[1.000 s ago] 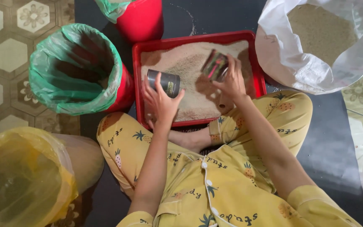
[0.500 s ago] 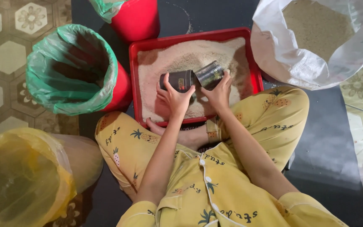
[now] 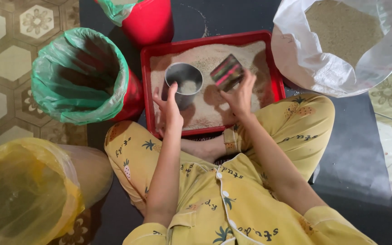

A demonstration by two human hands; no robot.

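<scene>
A red tray [image 3: 147, 86] of pale grain lies on the floor in front of my crossed legs. My left hand [image 3: 169, 109] holds a small metal cup [image 3: 183, 82] upright over the tray, with a little grain inside it. To its right, my right hand [image 3: 240, 96] grips a striped dark can [image 3: 227, 72] tilted on its side above the grain, its mouth facing the cup.
A red bucket lined with a green bag [image 3: 80, 75] stands left of the tray. Another red bucket [image 3: 148, 20] is behind it. A yellow-bagged bin [image 3: 21, 195] sits at the near left. A large white sack of grain [image 3: 341, 45] is at the far right.
The metal cup has turned from lying on its side to upright with its mouth up. Both hands shifted slightly left over the tray, the two containers now apart.
</scene>
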